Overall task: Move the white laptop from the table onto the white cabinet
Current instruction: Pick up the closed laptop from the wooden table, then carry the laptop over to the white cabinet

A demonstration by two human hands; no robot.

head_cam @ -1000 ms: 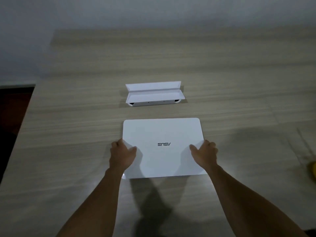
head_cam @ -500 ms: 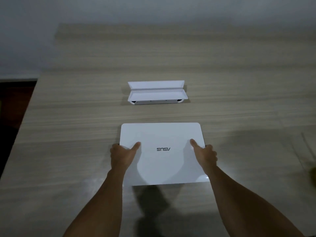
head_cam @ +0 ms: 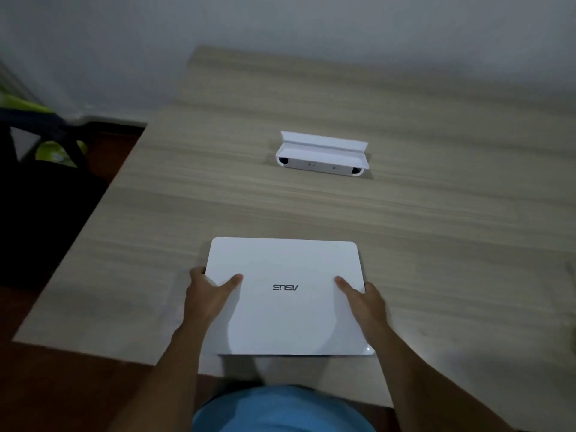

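Observation:
The closed white laptop [head_cam: 286,313] carries a dark logo on its lid and is held over the near part of the wooden table [head_cam: 311,207], close to the front edge. My left hand [head_cam: 208,294] grips its left side, thumb on the lid and fingers underneath. On the right side my right hand [head_cam: 363,300] grips the same way. The white cabinet is not in view.
A white folded stand [head_cam: 321,155] sits farther back on the table. To the left, off the table, stands a dark chair [head_cam: 46,169] with something green behind it. A grey wall runs along the back. My blue shirt [head_cam: 280,410] shows at the bottom.
Both hands closed their grip on the laptop's sides and drew it toward me, lifting it off the table. The view swung left, showing the table's left edge and the chair.

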